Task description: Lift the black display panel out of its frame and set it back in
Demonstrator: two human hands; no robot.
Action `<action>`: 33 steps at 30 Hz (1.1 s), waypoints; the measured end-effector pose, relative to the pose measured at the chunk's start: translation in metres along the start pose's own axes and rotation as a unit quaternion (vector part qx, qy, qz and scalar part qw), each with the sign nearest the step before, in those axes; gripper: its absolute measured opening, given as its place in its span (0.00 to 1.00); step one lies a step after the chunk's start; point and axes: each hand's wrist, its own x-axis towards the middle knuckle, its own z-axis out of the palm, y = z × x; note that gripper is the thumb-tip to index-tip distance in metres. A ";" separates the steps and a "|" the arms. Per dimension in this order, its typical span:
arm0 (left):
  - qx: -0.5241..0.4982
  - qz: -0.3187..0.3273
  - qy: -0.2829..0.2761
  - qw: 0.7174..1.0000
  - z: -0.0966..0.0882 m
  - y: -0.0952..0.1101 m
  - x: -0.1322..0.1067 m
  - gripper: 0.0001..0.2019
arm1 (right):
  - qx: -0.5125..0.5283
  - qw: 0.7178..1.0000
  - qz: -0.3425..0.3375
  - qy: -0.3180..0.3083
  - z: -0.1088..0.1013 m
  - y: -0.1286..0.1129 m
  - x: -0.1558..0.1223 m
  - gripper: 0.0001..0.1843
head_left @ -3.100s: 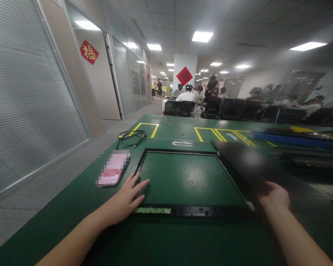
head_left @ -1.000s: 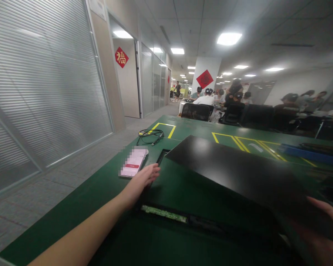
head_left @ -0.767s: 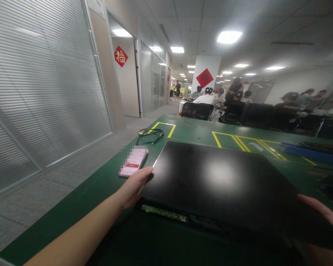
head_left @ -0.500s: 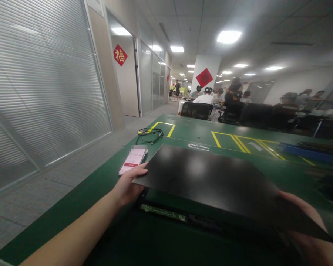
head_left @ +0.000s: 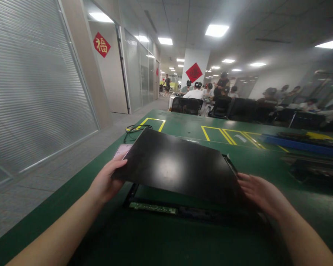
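Note:
A thin black panel (head_left: pixel 174 166) hangs tilted just above a black rectangular frame (head_left: pixel 183 211) that lies on the green table mat (head_left: pixel 144 240). My left hand (head_left: pixel 105 181) grips the panel's near left corner, thumb on top. My right hand (head_left: pixel 259 192) holds its near right edge, with the fingers reaching under the panel. A green circuit strip (head_left: pixel 152 208) runs along the frame's near rail. The panel hides most of the frame's opening.
A phone (head_left: pixel 121 150) lies left of the panel, a coiled black cable (head_left: pixel 134 129) beyond it. Yellow marking lines (head_left: pixel 224 135) cross the far mat. Blue and dark trays (head_left: pixel 305 146) sit at the right. Several seated people and black chairs (head_left: pixel 211 105) are beyond the table.
The panel has swung from my right over the frame and come lower and closer. My left hand took hold of its left corner. The view shifted right.

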 end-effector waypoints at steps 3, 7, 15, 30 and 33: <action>0.026 -0.006 -0.015 1.000 0.001 -0.006 0.002 0.29 | -0.003 0.998 0.018 0.059 0.000 -0.003 -0.003 0.21; 0.054 -0.027 -0.034 0.998 0.002 -0.015 0.003 0.30 | -0.032 0.995 0.008 0.092 -0.003 -0.004 -0.003 0.16; 0.075 -0.052 -0.028 0.995 0.006 -0.020 0.001 0.26 | -0.112 0.981 -0.014 0.155 0.000 -0.005 -0.002 0.17; 0.079 -0.106 -0.046 0.990 0.006 -0.033 0.000 0.40 | -0.268 0.941 -0.071 0.191 -0.008 0.001 0.007 0.16; 0.076 -0.110 -0.050 0.990 0.007 -0.032 0.001 0.40 | -0.339 0.919 -0.074 0.187 -0.007 -0.002 0.006 0.15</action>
